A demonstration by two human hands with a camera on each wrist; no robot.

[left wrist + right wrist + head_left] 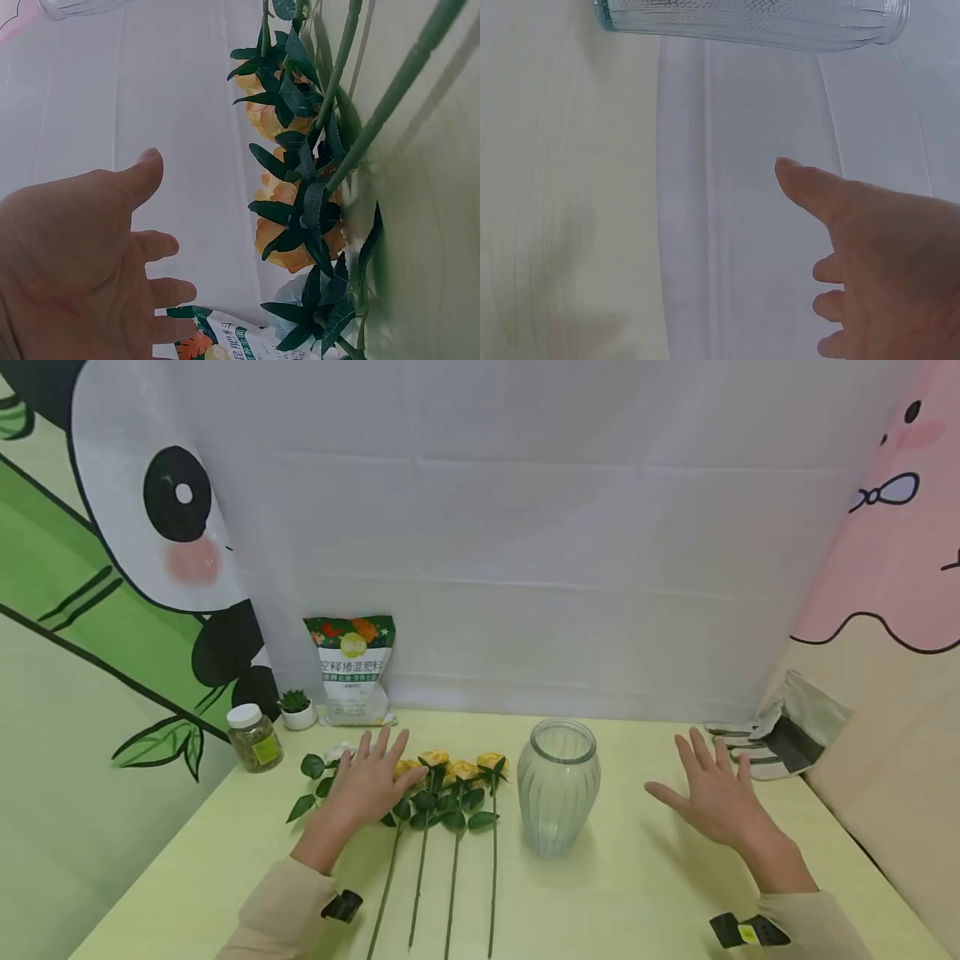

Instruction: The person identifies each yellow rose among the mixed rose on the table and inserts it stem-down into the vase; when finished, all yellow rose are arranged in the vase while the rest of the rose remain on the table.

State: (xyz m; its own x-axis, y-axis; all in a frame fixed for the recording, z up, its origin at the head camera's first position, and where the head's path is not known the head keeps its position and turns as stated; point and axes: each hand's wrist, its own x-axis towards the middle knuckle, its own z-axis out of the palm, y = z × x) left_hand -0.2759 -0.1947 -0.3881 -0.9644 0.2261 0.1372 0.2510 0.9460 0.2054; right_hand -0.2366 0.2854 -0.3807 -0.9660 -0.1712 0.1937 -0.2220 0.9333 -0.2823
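1. Yellow roses [461,771] are lined up left of centre on the tabletop [622,902], blooms turned to the far edge, stems [492,877] pointed at the near edge.
2. Over the leftmost leaves, the left hand [367,787] is held, fingers and thumb spread apart, nothing gripped; from the left wrist, it is seen raised clear of the tabletop.
3. Beneath it, a pale bloom [339,751] is partly covered!
4. Just right of the roses, a ribbed glass vase [558,802] is stood upright, between the two hands.
5. Out towards the right edge, the right hand [714,802] is held above the tabletop, fingers apart, grasp empty.
6. Near the far left corner, a printed bag [354,672], a potted succulent [297,708] and a white-lidded jar [255,739] are grouped, the jar set nearest the left edge.
7. By the far right corner, a grey-and-black bundle [787,735] is placed.
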